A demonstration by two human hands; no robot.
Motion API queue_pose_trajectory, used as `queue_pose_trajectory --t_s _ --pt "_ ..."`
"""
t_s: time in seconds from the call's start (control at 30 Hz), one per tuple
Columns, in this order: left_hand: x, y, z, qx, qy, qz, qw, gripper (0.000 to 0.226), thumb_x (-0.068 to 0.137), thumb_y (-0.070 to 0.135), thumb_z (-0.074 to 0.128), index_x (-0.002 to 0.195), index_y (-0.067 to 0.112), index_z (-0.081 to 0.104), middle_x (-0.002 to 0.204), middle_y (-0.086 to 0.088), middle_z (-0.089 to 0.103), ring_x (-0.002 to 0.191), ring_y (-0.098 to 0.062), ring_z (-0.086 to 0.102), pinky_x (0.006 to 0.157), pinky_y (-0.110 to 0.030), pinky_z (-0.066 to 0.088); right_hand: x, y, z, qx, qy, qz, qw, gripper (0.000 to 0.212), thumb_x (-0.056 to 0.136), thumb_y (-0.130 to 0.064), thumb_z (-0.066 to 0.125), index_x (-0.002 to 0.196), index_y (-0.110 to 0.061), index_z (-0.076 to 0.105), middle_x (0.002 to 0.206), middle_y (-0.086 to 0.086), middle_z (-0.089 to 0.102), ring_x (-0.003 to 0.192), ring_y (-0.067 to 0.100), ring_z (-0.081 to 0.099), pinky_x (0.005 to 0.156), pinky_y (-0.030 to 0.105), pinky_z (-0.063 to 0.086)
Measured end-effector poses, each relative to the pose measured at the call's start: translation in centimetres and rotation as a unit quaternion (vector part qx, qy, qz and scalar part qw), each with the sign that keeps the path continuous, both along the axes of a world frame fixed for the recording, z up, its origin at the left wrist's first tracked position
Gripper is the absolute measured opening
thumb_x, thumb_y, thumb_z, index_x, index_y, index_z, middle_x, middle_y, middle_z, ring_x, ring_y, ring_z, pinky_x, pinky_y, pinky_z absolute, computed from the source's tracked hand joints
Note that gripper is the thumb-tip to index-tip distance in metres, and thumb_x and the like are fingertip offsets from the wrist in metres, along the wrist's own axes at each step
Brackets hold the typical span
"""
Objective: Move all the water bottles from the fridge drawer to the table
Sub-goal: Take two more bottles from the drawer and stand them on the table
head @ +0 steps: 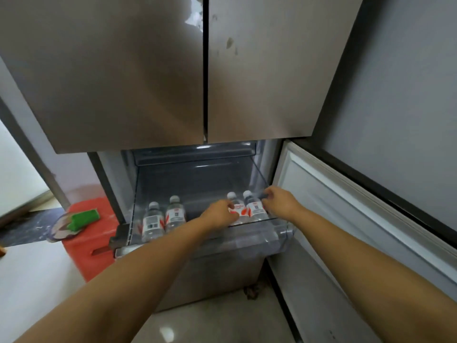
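The clear fridge drawer [254,240] is pulled out below the two steel upper doors. Several small water bottles with white caps and red-and-white labels stand in it. Two stand at the left: one [152,222] and its neighbour [175,215]. Two stand at the right: one [237,209] and another [254,206]. My left hand [217,215] reaches in and its fingers curl round the third bottle. My right hand [279,200] curls round the rightmost bottle from its right side. The table is out of view.
The lower right fridge door [346,219] stands open at my right. A red plastic stool [89,233] sits left of the fridge with a green item [82,219] on it. Pale floor tiles [32,280] lie below.
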State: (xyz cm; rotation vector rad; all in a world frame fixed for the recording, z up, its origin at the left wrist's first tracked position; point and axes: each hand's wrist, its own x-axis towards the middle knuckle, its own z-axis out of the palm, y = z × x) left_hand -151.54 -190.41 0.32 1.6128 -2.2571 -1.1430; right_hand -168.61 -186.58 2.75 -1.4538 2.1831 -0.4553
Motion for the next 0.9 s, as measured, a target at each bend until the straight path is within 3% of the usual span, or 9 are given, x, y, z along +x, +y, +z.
queue_pose_trajectory --t_s 0.17,0.3,0.43,0.5,0.6,0.67,0.73,0.77,0.9 --pt "-4.0 -3.8 -1.6 0.120 -0.013 0.039 0.992 0.034 0.091 0.032 0.057 0.119 0.013 0.058 0.122 -0.013 0.061 0.103 -0.028 0.060 0.085 -0.034 0.051 -1.9 -5.8 -2.9 0.135 -0.004 0.068 0.988 0.048 0.100 -0.022 0.047 0.143 -0.005 0.035 0.146 0.014 0.042 0.130 0.029 0.045 0.105 0.031 0.036" --pt "-6.4 -5.2 -2.2 0.210 -0.018 0.107 0.972 0.040 0.096 0.030 0.050 0.129 0.007 0.047 0.131 -0.016 0.053 0.111 -0.030 0.055 0.088 -0.038 0.047 -2.1 -8.1 -4.3 0.216 -0.044 0.082 0.972 0.044 0.104 -0.028 0.035 0.141 -0.005 0.039 0.141 0.017 0.046 0.127 0.032 0.048 0.108 0.037 0.038" --pt "-7.1 -6.2 -4.2 0.300 0.022 0.140 0.943 0.023 0.095 0.021 0.055 0.116 0.013 0.049 0.100 -0.007 0.055 0.092 -0.022 0.051 0.077 -0.031 0.045 -3.0 -9.7 -4.9 0.252 -0.102 0.056 0.961 0.039 0.103 -0.017 0.037 0.139 -0.003 0.039 0.133 0.021 0.052 0.119 0.035 0.054 0.098 0.044 0.048" --pt "-7.3 -6.7 -5.5 0.338 0.037 0.169 0.925 0.039 0.092 0.024 0.061 0.125 0.008 0.047 0.113 -0.009 0.056 0.099 -0.025 0.055 0.076 -0.033 0.047 -3.7 -10.3 -5.6 0.257 -0.168 0.008 0.952 0.035 0.101 -0.014 0.040 0.131 0.000 0.048 0.115 0.018 0.059 0.100 0.032 0.060 0.082 0.042 0.054" --pt "-7.8 -7.6 -7.2 0.333 0.024 0.206 0.920 0.080 0.081 0.031 0.073 0.144 0.009 0.030 0.139 -0.015 0.046 0.121 -0.034 0.052 0.080 -0.041 0.047 -4.6 -11.0 -6.1 0.273 -0.241 -0.040 0.930 0.017 0.099 -0.008 0.040 0.104 -0.002 0.056 0.087 0.013 0.063 0.075 0.026 0.062 0.071 0.042 0.053" --pt "-8.0 -8.4 -8.7 0.350 0.041 0.226 0.908 0.105 0.064 0.034 0.084 0.146 0.009 0.023 0.141 -0.018 0.044 0.121 -0.038 0.052 0.079 -0.044 0.049 -4.8 -11.0 -6.0 0.288 -0.236 -0.039 0.927 0.017 0.100 -0.006 0.038 0.091 -0.006 0.052 0.070 0.009 0.062 0.062 0.021 0.058 0.060 0.039 0.048" --pt "-7.8 -9.5 -10.9 0.360 0.055 0.246 0.898 0.124 0.038 0.031 0.091 0.143 0.009 0.029 0.133 -0.018 0.051 0.114 -0.039 0.057 0.083 -0.047 0.052 -4.8 -11.0 -5.8 0.302 -0.232 -0.036 0.924 0.020 0.098 -0.004 0.037 0.085 -0.006 0.052 0.054 0.005 0.062 0.056 0.020 0.056 0.057 0.038 0.048" --pt "-7.5 -9.6 -10.7 0.365 0.052 0.247 0.896 0.120 0.038 0.029 0.091 0.141 0.009 0.032 0.130 -0.018 0.053 0.112 -0.038 0.059 0.082 -0.048 0.053 -4.8 -10.9 -5.9 0.308 -0.235 -0.035 0.921 0.019 0.097 -0.004 0.039 0.087 -0.005 0.054 0.055 0.005 0.062 0.058 0.021 0.057 0.060 0.041 0.050" --pt "-6.2 -9.4 -8.1 0.353 0.023 0.238 0.905 0.076 0.074 0.023 0.080 0.135 0.007 0.039 0.131 -0.018 0.053 0.115 -0.038 0.057 0.081 -0.050 0.052 -4.4 -11.5 -6.5 0.324 -0.232 -0.033 0.917 0.015 0.097 -0.009 0.044 0.099 -0.005 0.058 0.077 0.008 0.060 0.072 0.022 0.059 0.085 0.055 0.048"
